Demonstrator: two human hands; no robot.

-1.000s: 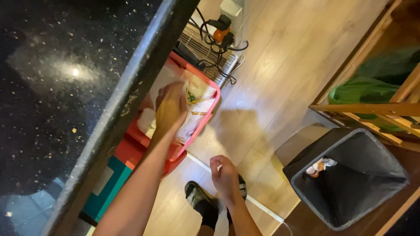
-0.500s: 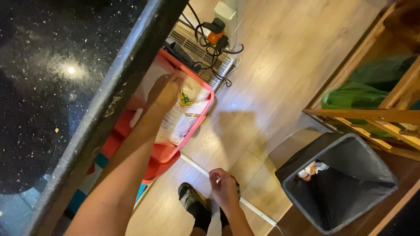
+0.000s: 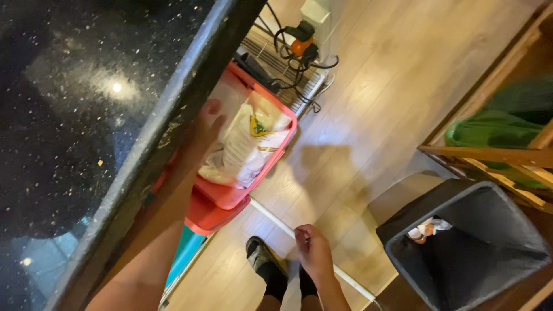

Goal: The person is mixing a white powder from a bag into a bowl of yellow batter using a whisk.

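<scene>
Left hand (image 3: pixel 204 129): fingers spread on white bag (image 3: pixel 245 147) in red bin (image 3: pixel 230 196), under black surface (image 3: pixel 86 115). Right hand (image 3: pixel 314 253): fingers pressed together, empty. Risk: loose open grip, bag may slip.

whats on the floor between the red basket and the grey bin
Head view: bare wood floor, crossed lower down by a white pole, lies between the red basket and the grey bin.

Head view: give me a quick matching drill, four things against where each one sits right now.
Things:
1. left hand
2. right hand
3. grey bin
4. orange plug

Places:
A. on the floor at lower right, scraps inside
B. at the top, among black cables
C. reaching under the counter edge into the red basket
D. low in the middle, above the feet, by the white rod

Pairs: 1-C, 2-D, 3-A, 4-B
</scene>
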